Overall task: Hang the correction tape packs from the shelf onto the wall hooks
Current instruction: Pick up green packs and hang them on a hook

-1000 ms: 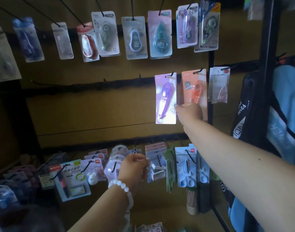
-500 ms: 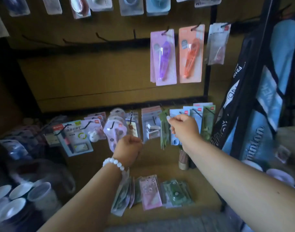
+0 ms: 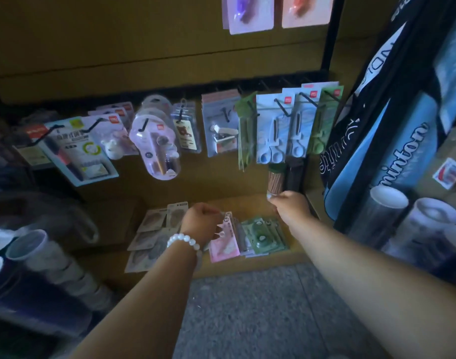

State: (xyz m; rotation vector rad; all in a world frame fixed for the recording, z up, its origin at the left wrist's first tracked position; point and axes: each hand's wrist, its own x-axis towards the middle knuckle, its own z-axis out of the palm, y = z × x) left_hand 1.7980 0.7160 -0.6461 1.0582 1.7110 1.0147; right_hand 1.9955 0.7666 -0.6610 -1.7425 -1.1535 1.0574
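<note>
On the far left of the low shelf (image 3: pixel 294 251) lies a fan of grey packs (image 3: pixel 154 230), untouched. Next comes the left hand (image 3: pixel 199 224), which a second ago was up among the hanging goods and has now dropped to the shelf — its fingers are curled over the top edge of the pink pack (image 3: pixel 225 244), though whether they actually pinch it is hidden behind the knuckles. Just beside that lies the green stack (image 3: pixel 263 237), flat on the shelf. Further right, the right hand (image 3: pixel 290 207) has come down from the purple pack (image 3: pixel 247 14) it was settling on its hook; that pack now hangs free beside the orange pack (image 3: pixel 307 10), at the top edge of view. The right hand's fingers are clenched loosely — I cannot tell if they hold anything — and it hovers just below the jar of sticks (image 3: pixel 275 181). So one hanging looks done and the next pickup is starting, most likely the pink one.
</note>
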